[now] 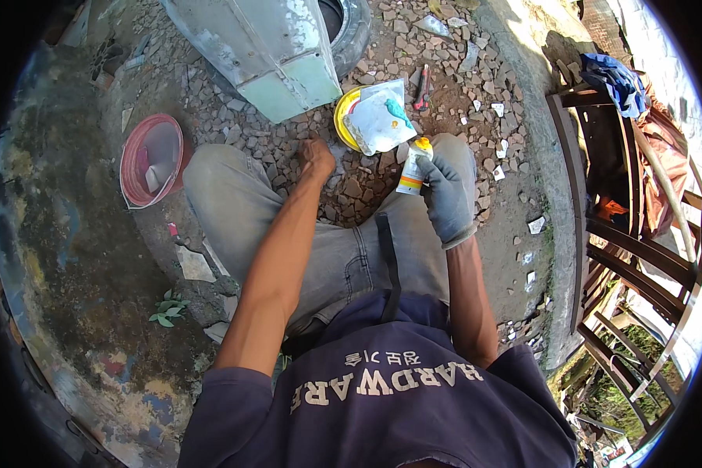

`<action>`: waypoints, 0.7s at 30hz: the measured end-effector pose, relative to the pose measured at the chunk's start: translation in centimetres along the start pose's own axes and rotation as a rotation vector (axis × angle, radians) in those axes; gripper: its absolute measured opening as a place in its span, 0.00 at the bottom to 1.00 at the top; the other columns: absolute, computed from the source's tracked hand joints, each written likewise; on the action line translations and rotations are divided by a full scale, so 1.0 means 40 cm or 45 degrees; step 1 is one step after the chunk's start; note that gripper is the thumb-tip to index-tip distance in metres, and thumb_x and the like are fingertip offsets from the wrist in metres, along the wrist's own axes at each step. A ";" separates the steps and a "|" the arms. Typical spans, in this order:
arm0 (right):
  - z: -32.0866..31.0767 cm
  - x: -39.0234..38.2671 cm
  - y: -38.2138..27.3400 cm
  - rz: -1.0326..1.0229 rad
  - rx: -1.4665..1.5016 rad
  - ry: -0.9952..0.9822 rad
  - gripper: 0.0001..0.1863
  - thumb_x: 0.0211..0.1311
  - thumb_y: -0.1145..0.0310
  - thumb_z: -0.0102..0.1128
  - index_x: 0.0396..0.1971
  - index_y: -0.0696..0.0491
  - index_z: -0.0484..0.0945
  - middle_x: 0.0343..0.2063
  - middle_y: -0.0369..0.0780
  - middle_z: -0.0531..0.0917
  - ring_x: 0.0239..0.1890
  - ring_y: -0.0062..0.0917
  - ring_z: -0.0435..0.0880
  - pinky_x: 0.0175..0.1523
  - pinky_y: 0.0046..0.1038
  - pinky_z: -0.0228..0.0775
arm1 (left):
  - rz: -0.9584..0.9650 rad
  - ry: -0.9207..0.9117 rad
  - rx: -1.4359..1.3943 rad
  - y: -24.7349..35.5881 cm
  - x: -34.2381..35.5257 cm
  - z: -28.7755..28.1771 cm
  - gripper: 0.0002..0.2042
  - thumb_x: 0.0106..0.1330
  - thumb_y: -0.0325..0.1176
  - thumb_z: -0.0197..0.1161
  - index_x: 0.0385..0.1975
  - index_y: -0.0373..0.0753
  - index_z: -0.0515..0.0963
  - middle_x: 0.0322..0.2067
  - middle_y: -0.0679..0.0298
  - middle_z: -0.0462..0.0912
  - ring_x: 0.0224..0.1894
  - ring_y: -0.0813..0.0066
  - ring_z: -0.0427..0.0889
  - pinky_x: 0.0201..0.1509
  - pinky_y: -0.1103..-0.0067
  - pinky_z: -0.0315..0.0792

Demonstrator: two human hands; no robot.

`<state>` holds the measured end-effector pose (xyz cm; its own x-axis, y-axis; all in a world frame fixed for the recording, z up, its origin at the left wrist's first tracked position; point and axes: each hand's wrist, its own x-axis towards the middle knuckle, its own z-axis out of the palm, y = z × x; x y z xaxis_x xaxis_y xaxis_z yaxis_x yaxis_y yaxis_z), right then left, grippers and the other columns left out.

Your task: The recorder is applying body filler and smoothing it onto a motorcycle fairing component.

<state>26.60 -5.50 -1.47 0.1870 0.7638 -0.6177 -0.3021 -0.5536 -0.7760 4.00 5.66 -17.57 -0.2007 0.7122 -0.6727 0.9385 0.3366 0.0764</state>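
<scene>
White tube (409,178) with a yellow end is right of the centre of the frame, tilted, in front of the right knee (454,148), and our gloved right hand (447,196) is pinching it by its side, with the thumb lying over it. Our bare left hand (317,161) is nearer to the middle of the frame, low over the broken stones (355,189); its fingers look curled, but we cannot tell whether they hold something. We judge that the tube is light, and its wall is probably soft, so it would give under a strong squeeze. We think the flat body is the best place to take hold, keeping away from the yellow end, which may be smeared or slippery. Just beside the tube, toward the upper centre, we see a pale sheet (370,129) bearing turquoise paste (396,112), upon a yellow round lid (341,118); above it lies a red-handled tool (423,88).
</scene>
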 end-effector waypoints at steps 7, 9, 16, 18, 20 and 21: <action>-0.037 0.005 -0.006 -0.123 0.064 -0.027 0.14 0.77 0.63 0.58 0.50 0.56 0.84 0.37 0.31 0.86 0.37 0.11 0.80 0.43 0.18 0.73 | 0.131 0.382 -0.070 -0.022 0.038 0.051 0.16 0.72 0.26 0.58 0.57 0.30 0.74 0.56 0.43 0.80 0.57 0.50 0.83 0.60 0.62 0.80; -0.028 -0.001 -0.013 -0.154 0.118 -0.027 0.14 0.77 0.63 0.58 0.50 0.56 0.85 0.36 0.31 0.86 0.36 0.11 0.80 0.42 0.18 0.72 | 0.083 0.474 -0.352 -0.047 0.065 0.040 0.16 0.72 0.26 0.56 0.58 0.29 0.73 0.56 0.45 0.80 0.57 0.47 0.83 0.60 0.60 0.80; -0.018 0.020 0.009 -0.052 0.049 0.003 0.14 0.77 0.63 0.59 0.52 0.55 0.85 0.34 0.29 0.85 0.30 0.09 0.77 0.35 0.16 0.68 | 0.194 0.574 -0.084 -0.056 0.027 0.020 0.18 0.75 0.34 0.55 0.59 0.33 0.73 0.58 0.43 0.78 0.55 0.42 0.82 0.62 0.58 0.77; 0.003 0.022 0.005 -0.029 0.135 0.015 0.14 0.76 0.63 0.60 0.52 0.54 0.85 0.34 0.29 0.85 0.30 0.08 0.76 0.34 0.16 0.68 | 0.187 0.953 -0.025 -0.037 -0.016 0.003 0.19 0.72 0.41 0.59 0.55 0.35 0.77 0.52 0.44 0.83 0.52 0.46 0.84 0.59 0.60 0.77; -0.005 0.027 0.000 0.057 0.226 0.017 0.14 0.75 0.64 0.62 0.53 0.54 0.85 0.34 0.28 0.85 0.28 0.08 0.76 0.33 0.15 0.67 | 0.273 0.524 -0.258 0.014 -0.145 -0.092 0.17 0.71 0.37 0.61 0.53 0.34 0.78 0.48 0.47 0.85 0.48 0.48 0.85 0.55 0.64 0.79; 0.006 0.039 -0.005 0.050 0.227 -0.001 0.14 0.75 0.64 0.62 0.53 0.54 0.85 0.34 0.28 0.85 0.28 0.08 0.76 0.33 0.15 0.67 | 0.322 0.132 -0.481 0.015 -0.205 -0.132 0.15 0.69 0.34 0.63 0.51 0.33 0.80 0.43 0.51 0.86 0.45 0.51 0.86 0.50 0.67 0.80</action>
<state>26.74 -4.10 -2.25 0.1709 0.7432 -0.6468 -0.4701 -0.5154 -0.7165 4.74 3.27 -8.11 -0.0240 0.8519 -0.5232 0.7975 0.3319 0.5039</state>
